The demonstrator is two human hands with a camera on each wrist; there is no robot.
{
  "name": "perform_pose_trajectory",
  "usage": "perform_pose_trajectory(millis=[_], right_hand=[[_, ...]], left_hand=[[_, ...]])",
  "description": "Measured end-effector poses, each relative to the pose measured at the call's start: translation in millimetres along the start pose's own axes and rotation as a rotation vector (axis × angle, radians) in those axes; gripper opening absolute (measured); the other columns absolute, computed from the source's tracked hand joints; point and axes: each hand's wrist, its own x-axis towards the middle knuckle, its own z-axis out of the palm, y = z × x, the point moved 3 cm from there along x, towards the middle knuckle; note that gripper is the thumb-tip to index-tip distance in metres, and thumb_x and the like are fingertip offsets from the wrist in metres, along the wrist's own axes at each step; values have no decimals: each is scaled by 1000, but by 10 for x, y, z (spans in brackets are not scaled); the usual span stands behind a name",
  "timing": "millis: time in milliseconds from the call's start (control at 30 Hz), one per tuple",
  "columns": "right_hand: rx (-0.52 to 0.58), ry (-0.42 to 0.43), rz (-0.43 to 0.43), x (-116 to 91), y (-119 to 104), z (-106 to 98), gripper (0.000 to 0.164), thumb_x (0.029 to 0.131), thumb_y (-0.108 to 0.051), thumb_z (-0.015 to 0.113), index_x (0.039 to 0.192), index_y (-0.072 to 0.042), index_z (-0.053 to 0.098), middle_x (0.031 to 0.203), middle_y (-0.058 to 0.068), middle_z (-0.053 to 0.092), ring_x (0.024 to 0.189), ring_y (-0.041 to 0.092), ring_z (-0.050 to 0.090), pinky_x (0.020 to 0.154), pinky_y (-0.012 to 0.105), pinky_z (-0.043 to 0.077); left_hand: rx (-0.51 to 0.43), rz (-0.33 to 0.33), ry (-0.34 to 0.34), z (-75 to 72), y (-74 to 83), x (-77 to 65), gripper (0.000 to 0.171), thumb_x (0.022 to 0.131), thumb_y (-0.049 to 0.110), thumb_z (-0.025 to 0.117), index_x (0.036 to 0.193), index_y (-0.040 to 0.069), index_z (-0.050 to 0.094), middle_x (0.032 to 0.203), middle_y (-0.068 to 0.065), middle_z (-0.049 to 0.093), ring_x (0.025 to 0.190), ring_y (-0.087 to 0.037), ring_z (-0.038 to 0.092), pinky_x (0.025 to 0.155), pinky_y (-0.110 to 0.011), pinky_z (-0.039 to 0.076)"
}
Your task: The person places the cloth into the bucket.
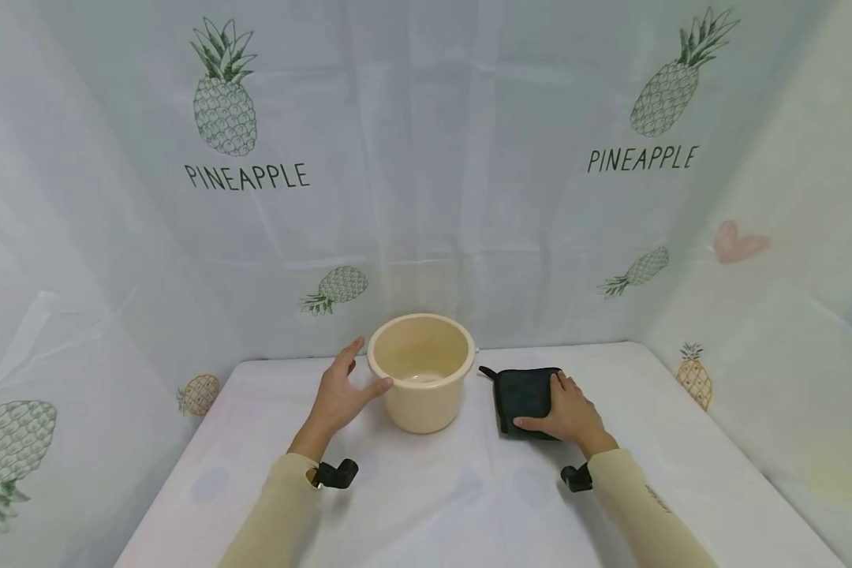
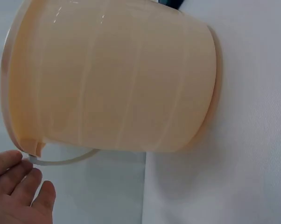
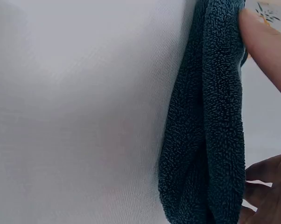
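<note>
Tipping and unfolding risks

On the worktop [image 1: 440, 505], the bucket [image 1: 423, 409] stands just right of the loosely spread left hand [image 1: 337, 397]; a one-sided push could tip it. The folded towel [image 1: 521, 394] lies under the relaxed right hand [image 1: 572, 412]; pinching one layer could unfold it.

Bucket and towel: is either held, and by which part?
Neither appears gripped. The open left hand is beside the bucket, near one end of its handle; the right hand rests atop the folded towel.
</note>
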Motion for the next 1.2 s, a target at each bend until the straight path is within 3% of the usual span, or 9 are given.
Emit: perform_pose_trajectory(millis=[367, 900, 1200], right_hand=[[34, -22, 18, 76, 61, 154, 133, 70, -62, 92, 150, 24, 29, 156, 44, 32, 139, 60, 40, 108, 69, 47], [45, 34, -5, 116, 45, 134, 114, 70, -52, 95, 142, 22, 45, 141, 42, 51, 130, 58, 50, 107, 66, 49], [101, 43, 44, 114, 55, 123, 101, 71, -39, 98, 141, 17, 51, 139, 37, 57, 129, 55, 53, 108, 64, 49]], left_hand=[[-96, 49, 41, 43, 11, -13, 95, 87, 33, 89, 160, -1, 39, 166, -18, 38, 154, -34, 35, 125, -44, 36], [-168, 20, 66, 71, -8, 14, 95, 84, 29, 91, 160, 2, 41, 165, -14, 41, 153, -31, 36, 126, -42, 35], [-194, 22, 83, 95, -63, 35, 91, 85, 20, 90, 160, 3, 42, 164, -13, 42, 154, -31, 36, 127, -44, 34]])
